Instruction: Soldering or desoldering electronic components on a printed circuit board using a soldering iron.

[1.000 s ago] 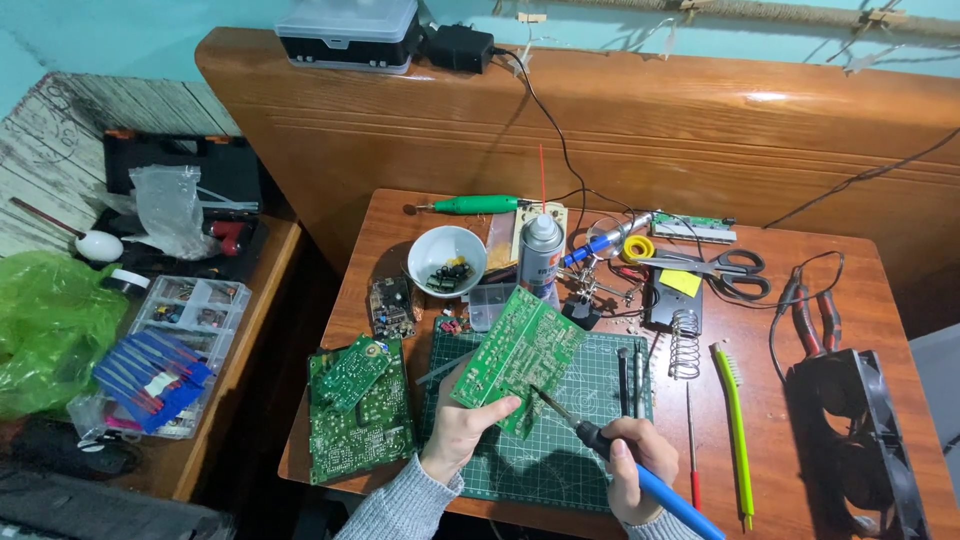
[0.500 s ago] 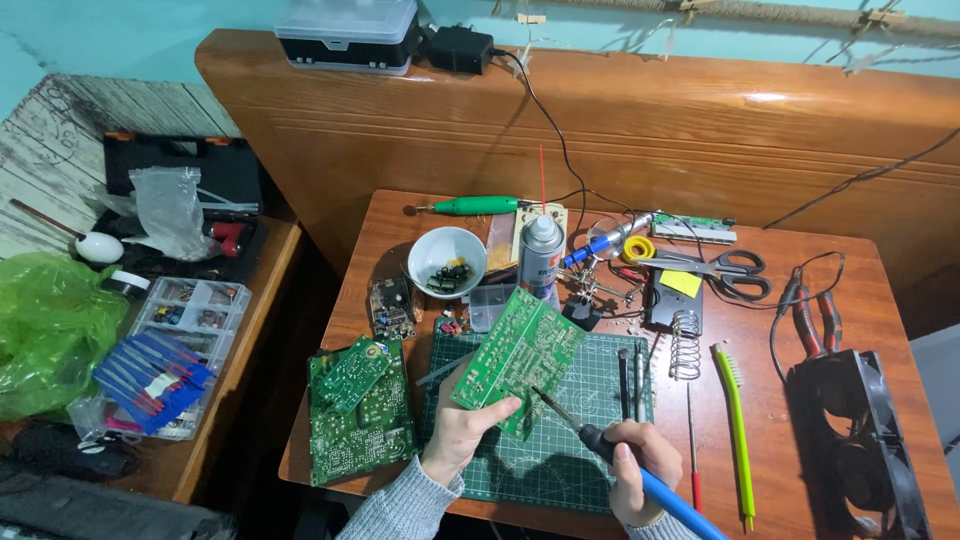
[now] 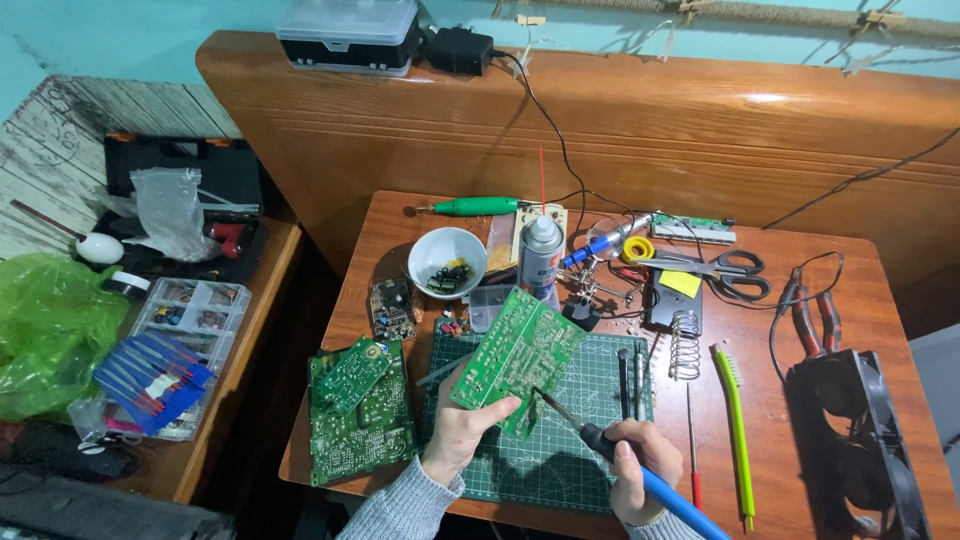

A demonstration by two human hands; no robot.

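Green fibreglass fills the middle of the view: a circuit board [image 3: 518,358] is held tilted above the green cutting mat [image 3: 590,400], its lower corner pinched by the left hand [image 3: 462,430], whose fingers [image 3: 497,408] close around the board's edge from below. The right hand [image 3: 640,470] grips a blue-handled soldering iron [image 3: 640,472] like a pen, fingers wrapped tight on the dark collar, and the iron's thin tip [image 3: 545,398] meets the lower edge of the board. Both hands hover over the near edge of the wooden surface [image 3: 400,215].

Just left of the mat lie two more green circuit boards [image 3: 357,410], one stacked on the other. Behind the held board stand a white bowl [image 3: 446,262] with small parts in it, a silver spray can [image 3: 541,255] and a small dark circuit module [image 3: 391,308]. A green-handled tool [image 3: 475,206] lies at the far edge. To the right are black-handled scissors [image 3: 715,270], a coiled metal spring stand [image 3: 685,345], a long yellow-green brush [image 3: 735,430], red-handled pliers [image 3: 812,315] and a black fan [image 3: 860,440] at the surface's right edge. On the side table to the left sit a clear parts organiser [image 3: 190,315] and a green plastic bag [image 3: 45,330].
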